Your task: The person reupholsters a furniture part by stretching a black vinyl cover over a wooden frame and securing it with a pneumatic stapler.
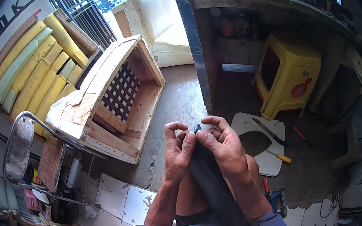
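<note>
A long black piece (211, 181), smooth like vinyl or leather, runs from my lap up between my hands and narrows to a tip. My left hand (179, 146) pinches the left side of that tip, thumb against curled fingers. Opposite it, my right hand (222, 146) grips the right side with its thumb pressed on the black material. Whether anything small sits between the fingertips is too fine to tell. To the right of my right hand lies a white board (262, 164) bearing a knife (268, 130), a dark leaf-shaped piece (256, 143) and a yellow-handled screwdriver (283, 158).
At left is an upturned wooden seat frame (145, 112) with black webbing, near stacked yellow cushions (35, 71). A metal-framed chair (33, 152) stands nearer. To the right are a workbench (196, 53), a yellow stool (292, 73) and a staple gun (276, 200). A pale armchair (165, 30) stands behind.
</note>
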Available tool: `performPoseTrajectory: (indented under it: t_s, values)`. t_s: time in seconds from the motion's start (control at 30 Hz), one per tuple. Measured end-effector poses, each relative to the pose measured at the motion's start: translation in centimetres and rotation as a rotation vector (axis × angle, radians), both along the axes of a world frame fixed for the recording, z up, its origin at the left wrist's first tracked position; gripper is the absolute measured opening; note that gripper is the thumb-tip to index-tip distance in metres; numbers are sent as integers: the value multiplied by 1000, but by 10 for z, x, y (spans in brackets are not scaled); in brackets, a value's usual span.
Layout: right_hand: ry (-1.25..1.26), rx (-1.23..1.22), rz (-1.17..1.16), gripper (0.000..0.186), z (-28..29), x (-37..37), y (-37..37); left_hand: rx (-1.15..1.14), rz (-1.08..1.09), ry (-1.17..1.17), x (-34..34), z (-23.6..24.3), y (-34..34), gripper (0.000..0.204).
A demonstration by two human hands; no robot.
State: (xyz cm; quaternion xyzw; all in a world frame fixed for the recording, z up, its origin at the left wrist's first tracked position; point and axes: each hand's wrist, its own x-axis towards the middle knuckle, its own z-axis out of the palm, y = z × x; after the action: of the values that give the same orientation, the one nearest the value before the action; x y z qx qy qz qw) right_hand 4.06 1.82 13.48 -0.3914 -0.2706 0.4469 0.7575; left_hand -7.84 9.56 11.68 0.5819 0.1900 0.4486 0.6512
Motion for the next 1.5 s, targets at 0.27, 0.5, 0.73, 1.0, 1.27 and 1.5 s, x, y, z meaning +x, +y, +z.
performPoseTrajectory:
  t_s: [0.27,0.5,0.73,1.0,1.27,1.5]
  values:
    - [-288,0,48,35,-1,8,-4,132,-46,-14,-11,-11,8,15]
    - [-186,-16,20,31,5,8,0,140,-60,7,-15,-14,9,21]
    - [-821,108,-394,24,7,-6,-5,150,-32,-10,-12,-5,9,19]
    - [-685,-35,-154,27,3,-6,-5,285,105,267,-13,5,5,19]
    - [-705,-101,-342,20,-5,-26,-4,317,100,271,-19,-3,11,21]
    - [-328,-37,-121,17,-21,-22,2,204,51,198,-27,-3,7,17]
